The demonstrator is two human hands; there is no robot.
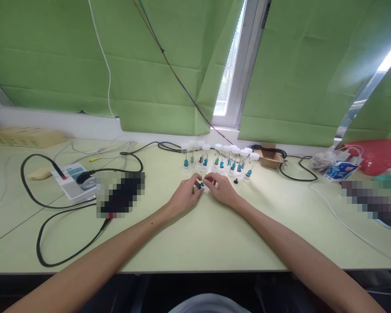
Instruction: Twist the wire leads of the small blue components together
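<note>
My left hand point(186, 194) is closed in a pinch on a small blue piece point(201, 185), much like the pieces inside the tubes. Beside it, fingertips almost meeting the left ones, my right hand point(220, 188) is closed too; what its fingers pinch is too small to make out. A thin wire-like strand shows just above the fingertips. Behind both hands stand several clear tubes point(231, 167) with white caps, each holding a blue or green piece on a thin stem. A small black part point(236, 181) is on the table right of my right hand.
On the pale table point(195, 243), a white power strip point(71, 182) and looping black cables lie to the left, near a blurred dark object point(121, 195). An open cardboard box point(269, 157) is behind right. Farther right are a blue-and-white packet point(341, 170) and a red bag point(374, 156).
</note>
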